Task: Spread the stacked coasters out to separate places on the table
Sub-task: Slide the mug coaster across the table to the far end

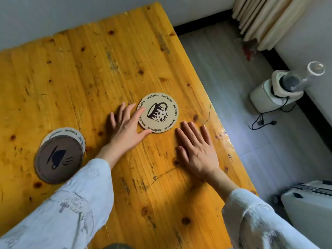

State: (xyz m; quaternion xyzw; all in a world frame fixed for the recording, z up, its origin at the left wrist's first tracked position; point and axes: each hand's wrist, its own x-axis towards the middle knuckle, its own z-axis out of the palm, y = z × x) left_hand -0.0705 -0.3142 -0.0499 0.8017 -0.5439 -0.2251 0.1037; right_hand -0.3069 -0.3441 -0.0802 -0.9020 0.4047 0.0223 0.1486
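Note:
A tan round coaster with a spotted mug drawing lies alone on the yellow wooden table, near its right edge. My left hand lies flat beside it, with the index finger and thumb touching its left rim. My right hand rests palm down on the table just below and right of that coaster, fingers apart, apart from it. At the left sits a small stack: a brown coaster with a dark cup drawing lies on top of a tan coaster that peeks out behind it.
The table's right edge runs diagonally close to my right hand. Beyond it on the grey floor stand a white appliance with a clear tube and its black cable, a white case and curtains at the wall.

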